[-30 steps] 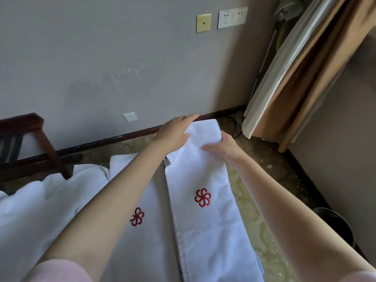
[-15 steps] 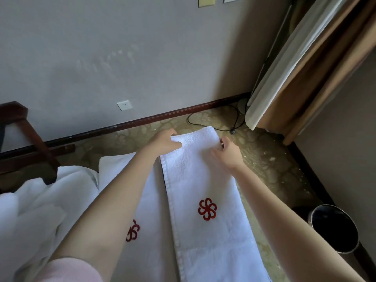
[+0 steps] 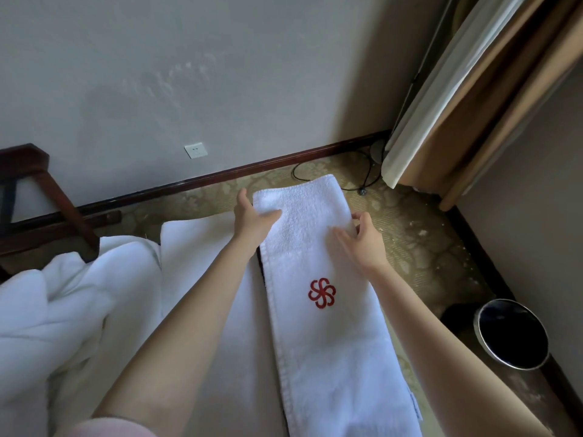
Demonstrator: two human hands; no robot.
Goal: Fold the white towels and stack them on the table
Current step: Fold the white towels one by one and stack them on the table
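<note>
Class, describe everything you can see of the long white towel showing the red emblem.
The towel is white terry cloth, in a long narrow strip, with a stitched hem down its left edge and a red pinwheel emblem near the middle. It lies flat, running away from the person. The left hand rests its thumb on the far left corner; the right hand curls its fingers at the right edge, thumb on top. Another white towel lies alongside, to its left.
</note>
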